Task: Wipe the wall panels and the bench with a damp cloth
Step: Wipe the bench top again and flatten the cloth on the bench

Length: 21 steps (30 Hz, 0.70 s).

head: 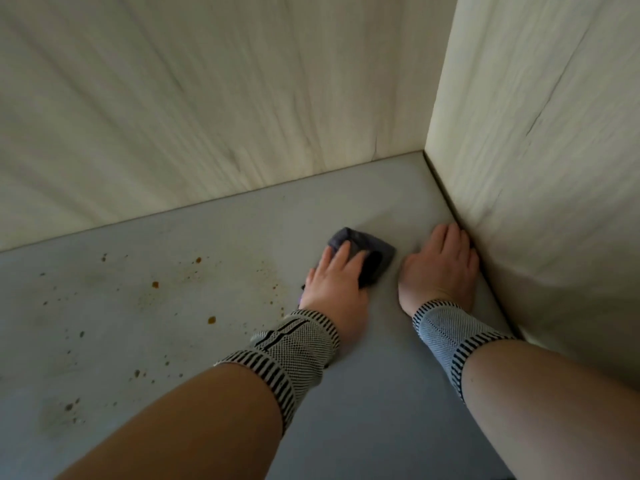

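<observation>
Dark grey-blue folded cloth (363, 252) lies flat on the pale grey bench surface (381, 393) near the inner corner, its long axis running from upper left toward lower right, with a rounded fold at the far left end and a blunt corner pointing right. It looks bunched and creased, darker in the fold beside the fingers. The left hand (334, 284) presses down on its near half, fingers nearly straight and spread over the fabric, palm low. The right hand (440, 268) rests flat and relaxed on the surface just right of the cloth, apart from it, fingertips touching the base of the cream wood-grain side wall panel (540, 140). A matching cream back wall panel (207, 98) meets the surface beyond the cloth. Both wrists wear grey knitted wrist supports with black stripes (291, 351). Brown spots and smudges (156, 285) dot the surface to the left of the left hand.
</observation>
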{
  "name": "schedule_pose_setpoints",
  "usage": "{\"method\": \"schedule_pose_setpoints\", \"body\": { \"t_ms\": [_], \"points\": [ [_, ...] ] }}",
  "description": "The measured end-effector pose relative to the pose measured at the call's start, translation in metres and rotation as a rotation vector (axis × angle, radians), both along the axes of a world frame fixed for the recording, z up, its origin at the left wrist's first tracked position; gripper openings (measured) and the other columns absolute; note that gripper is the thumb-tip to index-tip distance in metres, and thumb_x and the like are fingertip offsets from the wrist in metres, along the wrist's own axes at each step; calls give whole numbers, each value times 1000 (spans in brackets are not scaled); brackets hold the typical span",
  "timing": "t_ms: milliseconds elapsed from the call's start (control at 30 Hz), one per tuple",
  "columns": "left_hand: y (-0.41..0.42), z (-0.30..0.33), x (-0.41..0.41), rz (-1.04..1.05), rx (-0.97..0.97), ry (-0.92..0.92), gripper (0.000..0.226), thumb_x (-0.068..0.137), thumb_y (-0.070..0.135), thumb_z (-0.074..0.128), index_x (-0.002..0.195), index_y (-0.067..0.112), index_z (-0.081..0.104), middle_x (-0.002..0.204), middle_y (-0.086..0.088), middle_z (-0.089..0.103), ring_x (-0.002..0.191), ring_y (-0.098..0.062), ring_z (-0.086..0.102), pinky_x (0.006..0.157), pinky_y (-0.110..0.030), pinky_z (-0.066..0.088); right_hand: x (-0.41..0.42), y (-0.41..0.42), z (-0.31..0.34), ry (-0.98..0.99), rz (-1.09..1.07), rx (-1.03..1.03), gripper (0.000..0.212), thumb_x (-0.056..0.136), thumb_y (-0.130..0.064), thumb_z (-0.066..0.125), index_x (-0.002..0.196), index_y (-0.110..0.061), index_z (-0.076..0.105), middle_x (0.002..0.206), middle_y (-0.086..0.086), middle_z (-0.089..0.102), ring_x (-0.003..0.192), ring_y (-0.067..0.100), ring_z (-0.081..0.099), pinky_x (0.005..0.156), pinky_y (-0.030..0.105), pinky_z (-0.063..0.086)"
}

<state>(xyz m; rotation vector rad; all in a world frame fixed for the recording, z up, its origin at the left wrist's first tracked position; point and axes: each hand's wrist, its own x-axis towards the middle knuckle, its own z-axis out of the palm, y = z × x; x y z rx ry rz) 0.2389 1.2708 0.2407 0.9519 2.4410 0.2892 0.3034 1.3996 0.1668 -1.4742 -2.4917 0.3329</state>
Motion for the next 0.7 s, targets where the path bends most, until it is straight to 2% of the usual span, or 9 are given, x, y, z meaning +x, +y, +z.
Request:
{"method": "schedule_pose_setpoints", "body": {
  "t_ms": [67, 167, 267, 367, 433, 467, 533, 600, 700],
  "points": [
    [-17, 16, 14, -35, -6, -26, 63, 101, 34, 42, 157, 36, 13, 166, 6, -4, 152, -17, -3, 124, -41, 9, 1, -1, 7, -13, 13, -43, 59, 89, -20, 47, 144, -1, 35, 151, 16, 35, 140, 30, 30, 115, 42, 20],
    [-56, 38, 14, 43, -43, 56, 63, 104, 37, 37, 158, 32, 5, 165, 7, -9, 152, -15, -5, 124, -44, 6, 3, 5, 17, -68, 40, -108, 53, 93, -23, 41, 142, -4, 36, 152, 12, 35, 139, 28, 30, 115, 42, 23],
    [-102, 43, 12, 21, -286, 124, 62, 104, 39, 33, 157, 21, 7, 166, 3, -2, 152, -17, -2, 122, -52, 2, 6, 6, 48, -66, 64, -148, 47, 94, -23, 41, 136, -2, 42, 144, 17, 40, 134, 32, 34, 111, 47, 29],
    [-132, 26, 22, 3, -454, 33, 79, 100, 52, 39, 158, 16, -2, 166, 1, -8, 152, -20, -5, 121, -57, 1, -2, -45, 76, 12, 219, -168, 50, 94, -30, 45, 140, -11, 41, 145, 16, 39, 134, 33, 34, 113, 49, 27],
    [-136, 16, 25, 27, -440, -6, 91, 96, 62, 41, 157, 17, -8, 165, 1, -16, 152, -20, -9, 121, -57, 3, -12, -102, 76, -95, 382, -203, 57, 93, -45, 43, 143, -20, 37, 152, 11, 32, 141, 31, 25, 116, 53, 20],
    [-133, 14, 24, 36, -431, -20, 95, 94, 66, 42, 157, 17, -8, 165, 1, -16, 152, -20, -9, 120, -58, 4, -14, -124, 71, -173, 430, -213, 65, 92, -52, 42, 148, -22, 29, 158, 7, 21, 145, 31, 14, 118, 55, 13],
    [-128, 13, 20, 43, -447, -33, 99, 91, 69, 43, 157, 16, -7, 165, 0, -14, 152, -22, -8, 120, -58, 5, -13, -137, 64, -264, 509, -198, 71, 94, -52, 40, 154, -23, 15, 162, 2, 6, 148, 30, 0, 119, 54, 6],
    [-127, 13, 18, 28, -477, -34, 96, 94, 63, 45, 157, 15, -8, 165, -1, -15, 152, -23, -8, 120, -59, 7, -3, -117, 62, -294, 604, -129, 66, 95, -45, 42, 154, -27, 18, 162, -1, 7, 148, 28, 0, 119, 52, 7],
    [-127, 10, 16, 20, -472, -45, 93, 96, 57, 46, 157, 14, -9, 165, 0, -17, 152, -23, -9, 121, -57, 7, 18, -72, 62, -343, 444, -65, 59, 95, -38, 44, 150, -37, 23, 163, -5, 3, 149, 28, -6, 119, 51, 9]
  ]
}}
